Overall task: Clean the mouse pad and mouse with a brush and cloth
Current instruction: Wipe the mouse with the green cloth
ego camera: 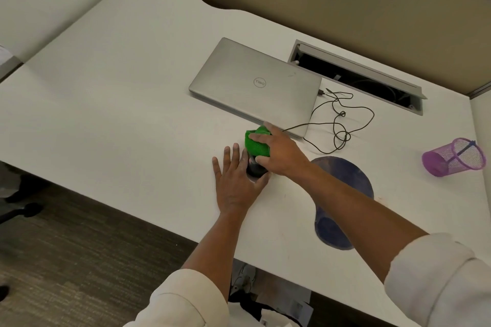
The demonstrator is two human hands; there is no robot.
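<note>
The mouse (pixel 255 167) lies on the white desk (pixel 119 93), just in front of the near edge of the closed laptop (pixel 255 85) and to the left of the mouse pad (pixel 342 202). Its long axis runs toward the laptop, and its cable (pixel 342 125) goes off to the right beside the laptop.

The left hand (pixel 236 180) rests flat against the left side of the mouse, with the fingers straight and spread; it steadies the mouse and does not grip it. The right hand (pixel 276 151) reaches across from the right and holds the green cloth (pixel 256 145) bunched under curled fingers, pressed on the far half of the mouse, the end nearer the laptop. The thumb touches the mouse's right side.

I judge that the wiping is in progress on the mouse. The near half of the mouse lies toward the person from the cloth, so the next stroke should probably pull back along the long axis, away from the laptop. The mouse pad is well apart from both hands, under the right forearm. No brush is clearly visible; a purple mesh cup (pixel 454 156) lies tipped far to the right of the laptop
</note>
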